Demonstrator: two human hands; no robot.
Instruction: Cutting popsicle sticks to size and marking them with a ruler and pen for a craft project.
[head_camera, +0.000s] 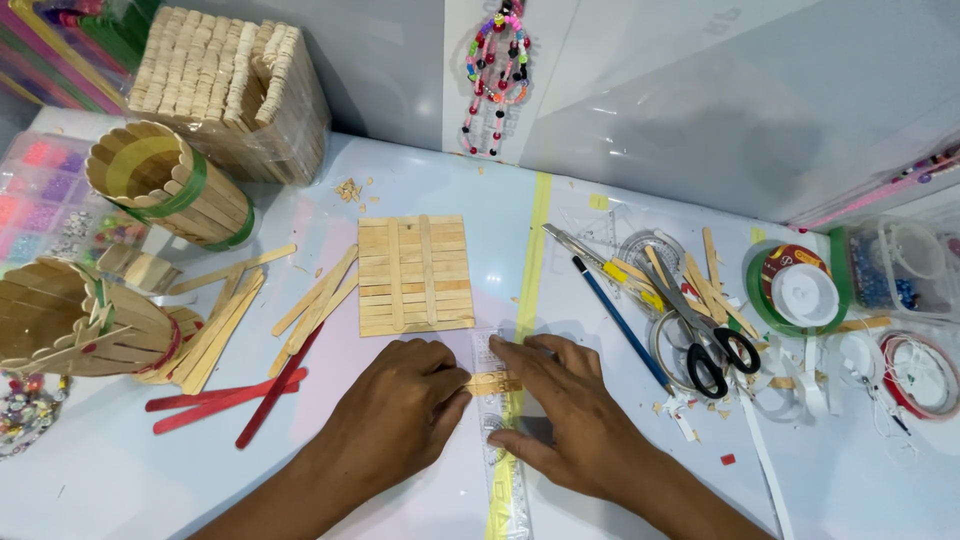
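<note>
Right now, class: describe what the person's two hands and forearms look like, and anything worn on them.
Both the left hand and right hand are bare: no gloves, rings, watch or bracelets show. The forearms are bare too, with no sleeves reaching into view.
</note>
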